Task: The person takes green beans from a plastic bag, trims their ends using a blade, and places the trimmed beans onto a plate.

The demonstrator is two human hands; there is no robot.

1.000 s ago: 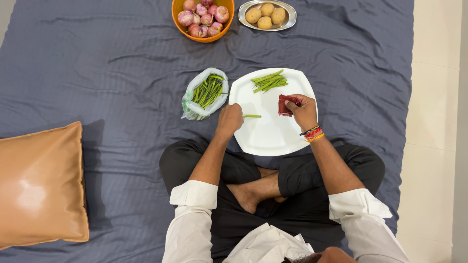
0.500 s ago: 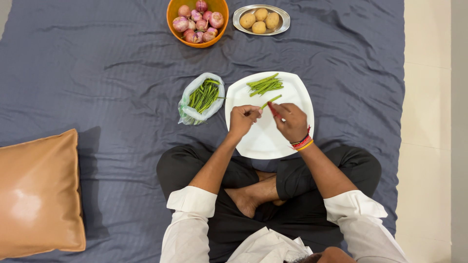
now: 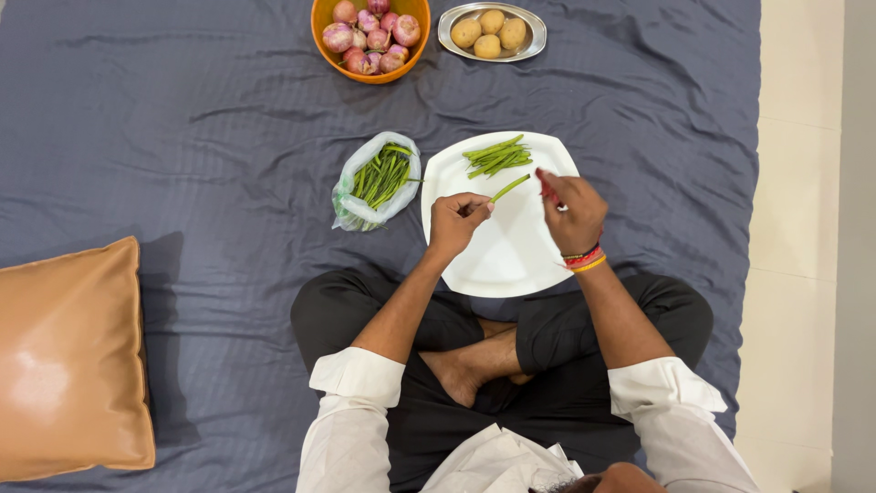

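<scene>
Your left hand [image 3: 453, 222] pinches one green bean [image 3: 507, 189] by its near end, and the pod sticks out up and to the right, over the white plate [image 3: 511, 260]. Judge it light, thin and fairly stiff: it should snap sooner than bend, so it is best gripped close to the end you mean to work on. Your right hand [image 3: 572, 208] is closed around a small red tool [image 3: 547, 186], probably a peeler or small knife, though too little of it shows to be sure; it sits just beside the bean's far tip, apparently not touching.

On the far part of the plate lies a small pile of loose green beans [image 3: 497, 157]; the rest of the plate is bare. Just left of the plate, a clear plastic bag [image 3: 358, 208] lies open with more beans inside. Farther off, an orange bowl [image 3: 369, 73] holds red onions [image 3: 370, 29], and beside it a steel dish [image 3: 538, 36] holds potatoes [image 3: 489, 34]. All of it rests on a bed with a dark blue sheet [image 3: 182, 137], and a tan pillow [image 3: 68, 361] lies well off to your left
</scene>
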